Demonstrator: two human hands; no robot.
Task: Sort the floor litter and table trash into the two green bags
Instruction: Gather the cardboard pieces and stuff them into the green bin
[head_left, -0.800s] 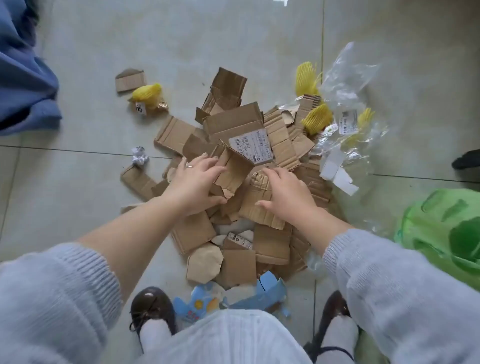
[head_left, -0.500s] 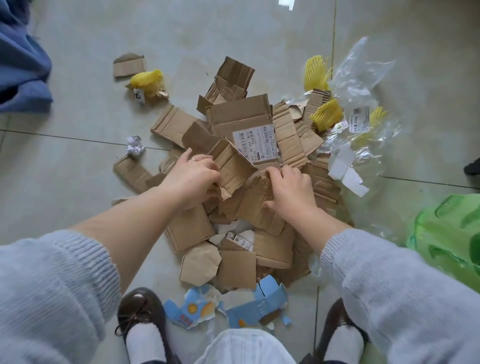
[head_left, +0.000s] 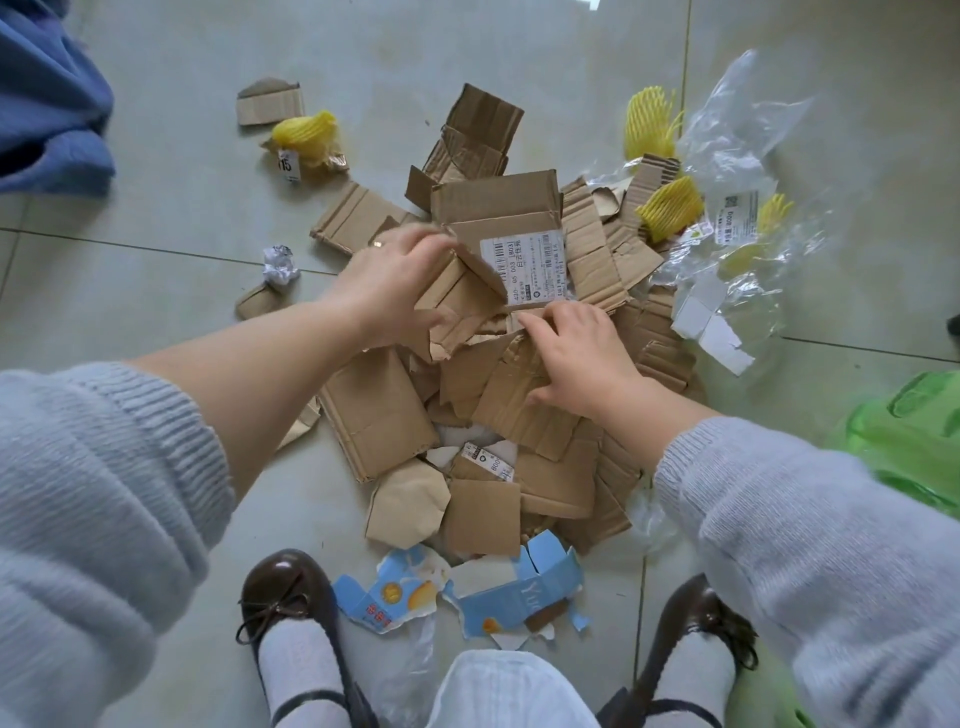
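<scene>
A heap of torn brown cardboard pieces (head_left: 374, 410) lies on the tiled floor in front of me. My left hand (head_left: 395, 286) grips a folded cardboard piece (head_left: 457, 301) at the heap's middle, fingers curled over its upper edge. My right hand (head_left: 576, 353) lies on a creased cardboard piece (head_left: 514, 400), fingers bent over its top edge next to the labelled box flap (head_left: 519, 234). One green bag (head_left: 914, 436) shows at the right edge. Yellow foam nets (head_left: 670, 208) and clear plastic film (head_left: 737, 135) lie at the heap's right.
A lone cardboard scrap (head_left: 267, 104) and a yellow net (head_left: 306, 135) lie far left, a crumpled paper ball (head_left: 280, 265) nearer. Torn blue carton pieces (head_left: 509, 597) lie between my shoes (head_left: 283, 592). Blue cloth (head_left: 47, 104) fills the top left corner.
Both hands have moved farther up the heap toward the labelled flap; the left hand now grips the folded piece higher, and the right hand slid up over the creased piece.
</scene>
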